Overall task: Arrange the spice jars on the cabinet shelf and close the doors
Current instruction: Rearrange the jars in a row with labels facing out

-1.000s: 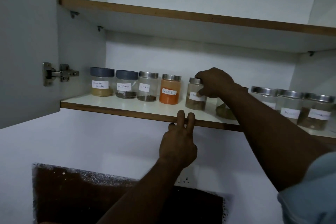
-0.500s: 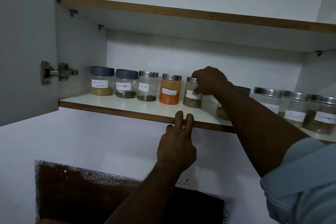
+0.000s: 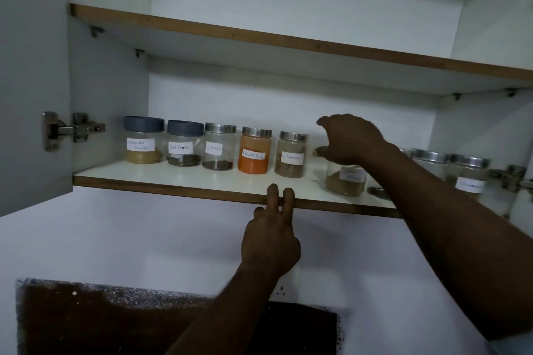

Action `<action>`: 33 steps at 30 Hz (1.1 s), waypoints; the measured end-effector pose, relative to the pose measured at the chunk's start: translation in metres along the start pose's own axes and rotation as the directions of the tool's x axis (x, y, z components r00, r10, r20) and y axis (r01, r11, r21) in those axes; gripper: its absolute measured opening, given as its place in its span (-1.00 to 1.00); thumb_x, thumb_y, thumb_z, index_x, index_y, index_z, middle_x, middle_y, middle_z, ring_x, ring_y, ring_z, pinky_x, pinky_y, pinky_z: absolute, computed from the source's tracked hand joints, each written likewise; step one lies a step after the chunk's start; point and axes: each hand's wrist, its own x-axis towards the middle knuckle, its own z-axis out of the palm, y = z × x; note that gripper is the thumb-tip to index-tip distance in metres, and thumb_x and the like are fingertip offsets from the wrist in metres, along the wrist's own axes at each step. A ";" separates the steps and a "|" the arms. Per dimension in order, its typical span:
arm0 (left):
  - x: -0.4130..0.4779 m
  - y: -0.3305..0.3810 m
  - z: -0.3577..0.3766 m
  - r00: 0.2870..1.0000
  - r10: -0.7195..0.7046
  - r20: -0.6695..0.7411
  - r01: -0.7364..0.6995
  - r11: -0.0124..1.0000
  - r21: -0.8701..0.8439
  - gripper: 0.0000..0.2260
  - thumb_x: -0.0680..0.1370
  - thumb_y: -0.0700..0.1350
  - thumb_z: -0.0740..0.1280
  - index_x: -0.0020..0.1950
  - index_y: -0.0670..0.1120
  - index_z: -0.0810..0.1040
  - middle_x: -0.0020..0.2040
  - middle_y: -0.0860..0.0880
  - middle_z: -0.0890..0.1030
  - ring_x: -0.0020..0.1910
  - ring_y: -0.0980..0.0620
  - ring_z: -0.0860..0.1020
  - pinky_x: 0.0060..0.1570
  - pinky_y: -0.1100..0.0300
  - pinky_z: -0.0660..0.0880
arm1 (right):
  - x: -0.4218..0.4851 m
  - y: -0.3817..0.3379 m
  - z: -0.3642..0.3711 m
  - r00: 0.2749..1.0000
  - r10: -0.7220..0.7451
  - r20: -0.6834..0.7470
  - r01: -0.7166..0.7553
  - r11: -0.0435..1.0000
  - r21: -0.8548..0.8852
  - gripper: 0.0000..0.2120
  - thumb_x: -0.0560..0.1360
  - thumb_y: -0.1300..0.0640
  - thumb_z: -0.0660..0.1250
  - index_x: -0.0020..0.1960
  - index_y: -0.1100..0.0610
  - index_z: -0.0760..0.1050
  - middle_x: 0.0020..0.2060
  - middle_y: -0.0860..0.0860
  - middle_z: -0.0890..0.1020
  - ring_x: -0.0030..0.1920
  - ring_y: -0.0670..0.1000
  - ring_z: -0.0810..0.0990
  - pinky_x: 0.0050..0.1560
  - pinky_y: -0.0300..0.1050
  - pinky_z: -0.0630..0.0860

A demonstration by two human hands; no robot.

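Five labelled spice jars stand in a row on the lower shelf [image 3: 173, 179]: coriander powder [image 3: 143, 141], black pepper [image 3: 184, 144], cloves [image 3: 219, 147], red chilli powder [image 3: 255, 151] and the cinnamon jar [image 3: 292, 155]. My right hand [image 3: 349, 138] hovers just right of the cinnamon jar, fingers spread, holding nothing. Below it stands another brown-spice jar [image 3: 346, 180], partly hidden by my arm. More steel-lidded jars [image 3: 467, 173] stand at the right. My left hand [image 3: 271, 236] rests two straight fingers on the shelf's front edge.
The left cabinet door [image 3: 31, 81] stands open on its hinge [image 3: 69, 130]. A right hinge [image 3: 513, 179] shows at the far right. The upper shelf [image 3: 288, 40] runs above. A wall socket [image 3: 282, 290] and a dark panel [image 3: 115, 323] lie below.
My right hand has let go of the cinnamon jar, which now stands beside the red chilli jar, and has drawn back to the right with its fingers opened. My left hand has stayed put.
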 end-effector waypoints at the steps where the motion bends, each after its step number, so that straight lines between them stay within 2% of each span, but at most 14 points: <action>1: 0.000 0.001 -0.001 1.000 -0.001 0.007 0.001 1.000 0.002 -0.16 0.41 0.04 0.41 0.54 0.05 -0.03 0.58 -0.07 -0.02 0.12 -0.13 0.53 -0.17 0.15 0.51 | -0.008 0.006 -0.003 1.000 0.022 -0.003 -0.022 1.000 0.009 -0.28 0.49 -0.21 0.46 0.53 0.05 0.34 0.40 0.07 0.54 0.36 0.16 0.52 0.22 0.11 0.51; 4: 0.000 0.004 -0.001 0.999 -0.018 0.028 0.017 1.000 0.013 -0.17 0.44 0.04 0.39 0.57 0.02 -0.03 0.60 -0.09 -0.05 0.11 -0.10 0.54 -0.15 0.18 0.51 | -0.025 0.018 -0.006 0.996 0.052 0.071 -0.054 0.998 0.030 -0.27 0.46 -0.20 0.49 0.52 0.05 0.35 0.37 0.07 0.57 0.32 0.15 0.54 0.21 0.08 0.53; 6: 0.000 0.007 -0.002 0.999 -0.023 0.030 0.021 0.999 0.039 -0.18 0.45 0.03 0.39 0.57 0.01 -0.02 0.60 -0.11 -0.03 0.07 -0.10 0.55 -0.19 0.19 0.49 | -0.035 0.029 -0.002 0.990 0.068 0.120 -0.070 0.997 0.014 -0.31 0.45 -0.15 0.50 0.46 0.07 0.36 0.28 0.08 0.60 0.22 0.14 0.58 0.09 0.04 0.55; 8: -0.001 0.010 -0.004 0.999 -0.027 0.018 0.025 0.995 0.098 -0.19 0.44 0.01 0.42 0.56 0.00 0.03 0.58 -0.13 0.05 0.04 -0.11 0.56 -0.23 0.18 0.49 | -0.043 0.042 0.001 0.986 0.090 0.144 -0.091 0.996 -0.001 -0.39 0.45 -0.12 0.52 0.39 0.07 0.39 0.20 0.07 0.62 0.12 0.12 0.58 -0.02 -0.02 0.50; 10: 0.000 0.013 -0.010 1.000 -0.002 -0.020 0.007 0.979 0.205 -0.24 0.44 0.01 0.45 0.52 -0.03 0.12 0.52 -0.15 0.22 0.01 -0.14 0.57 -0.23 0.13 0.50 | -0.050 0.053 0.004 0.981 0.088 0.171 -0.086 0.996 -0.020 -0.45 0.46 -0.10 0.52 0.35 0.05 0.43 0.16 0.05 0.63 0.09 0.09 0.57 -0.02 -0.03 0.48; 13: 0.011 0.020 -0.027 0.995 0.078 -0.068 -0.049 0.934 0.354 -0.51 0.51 0.03 0.38 0.40 -0.08 0.37 0.23 -0.15 0.53 -0.09 -0.10 0.55 -0.24 0.10 0.43 | -0.052 0.062 0.008 0.986 0.053 0.160 -0.047 0.998 -0.040 -0.49 0.46 -0.10 0.52 0.32 0.03 0.47 0.14 0.04 0.64 0.08 0.08 0.56 0.04 0.00 0.52; 15: 0.021 0.026 -0.035 0.986 0.143 -0.086 -0.096 0.908 0.408 -0.70 0.56 0.08 0.32 0.18 -0.08 0.57 -0.04 -0.10 0.62 -0.14 -0.07 0.51 -0.22 0.07 0.40 | -0.048 0.065 0.011 0.988 0.031 0.150 -0.029 0.999 -0.016 -0.52 0.46 -0.14 0.51 0.27 0.03 0.49 0.09 0.03 0.64 0.03 0.06 0.54 0.00 -0.01 0.52; 17: 0.035 0.033 -0.037 0.968 0.246 -0.057 -0.200 0.883 0.425 -0.64 0.55 0.23 0.28 -0.03 -0.03 0.67 -0.12 -0.05 0.67 0.09 -0.12 0.53 0.03 -0.08 0.43 | -0.039 0.066 0.014 0.989 0.015 0.150 -0.018 1.000 0.019 -0.54 0.46 -0.19 0.50 0.23 0.04 0.51 0.05 0.03 0.64 0.00 0.04 0.55 -0.02 -0.03 0.52; 18: 0.043 0.035 -0.038 0.954 0.299 -0.022 -0.264 0.871 0.414 -0.55 0.53 0.33 0.25 -0.06 -0.01 0.70 -0.10 -0.03 0.69 0.19 -0.12 0.50 0.15 -0.14 0.39 | -0.035 0.066 0.017 0.989 0.006 0.150 -0.010 0.999 0.031 -0.54 0.47 -0.19 0.49 0.22 0.04 0.51 0.04 0.03 0.64 0.00 0.04 0.55 -0.03 -0.04 0.51; 20: 0.064 0.036 -0.039 0.939 0.338 0.066 -0.340 0.876 0.343 -0.37 0.44 0.52 0.18 -0.07 0.00 0.72 -0.07 -0.02 0.67 0.12 -0.06 0.52 0.12 -0.07 0.42 | -0.027 0.064 0.024 0.992 -0.007 0.128 0.001 0.999 0.043 -0.56 0.47 -0.16 0.50 0.23 0.05 0.52 0.04 0.04 0.64 -0.03 0.03 0.54 -0.08 -0.06 0.45; 22: 0.085 0.035 -0.042 0.955 0.251 0.156 -0.272 0.954 0.125 -0.29 0.37 0.59 0.18 -0.14 -0.02 0.72 -0.16 0.00 0.65 -0.09 0.04 0.57 -0.08 0.07 0.53 | -0.017 0.061 0.032 0.994 -0.017 0.108 0.013 0.999 0.042 -0.55 0.47 -0.15 0.50 0.23 0.06 0.52 0.05 0.05 0.63 -0.05 0.03 0.52 -0.11 -0.07 0.41; 24: 0.101 0.035 -0.036 0.962 0.146 0.229 -0.127 0.987 -0.095 -0.34 0.38 0.56 0.23 -0.18 -0.01 0.72 -0.24 0.02 0.66 -0.21 0.09 0.59 -0.13 0.09 0.60 | -0.007 0.060 0.038 0.994 -0.024 0.105 0.021 0.999 0.032 -0.54 0.47 -0.15 0.50 0.24 0.07 0.52 0.05 0.05 0.62 -0.05 0.02 0.50 -0.10 -0.07 0.40; 27: 0.109 0.036 -0.025 0.961 0.100 0.258 -0.079 0.993 -0.092 -0.40 0.40 0.54 0.23 -0.03 0.07 0.73 -0.14 0.05 0.68 -0.12 0.08 0.60 -0.05 0.04 0.63 | 0.009 0.059 0.046 0.994 -0.029 0.109 0.028 1.000 0.013 -0.52 0.47 -0.15 0.51 0.25 0.09 0.52 0.06 0.07 0.62 -0.04 0.04 0.50 -0.08 -0.05 0.44; 33: 0.110 0.031 -0.020 0.964 0.147 0.223 -0.142 0.989 -0.037 -0.37 0.44 0.55 0.11 0.09 0.14 0.71 0.00 0.04 0.70 -0.02 0.04 0.60 -0.01 0.00 0.62 | 0.027 0.059 0.060 0.994 -0.040 0.100 0.041 0.999 -0.004 -0.50 0.46 -0.15 0.52 0.27 0.12 0.53 0.09 0.08 0.63 -0.04 0.02 0.48 -0.09 -0.06 0.41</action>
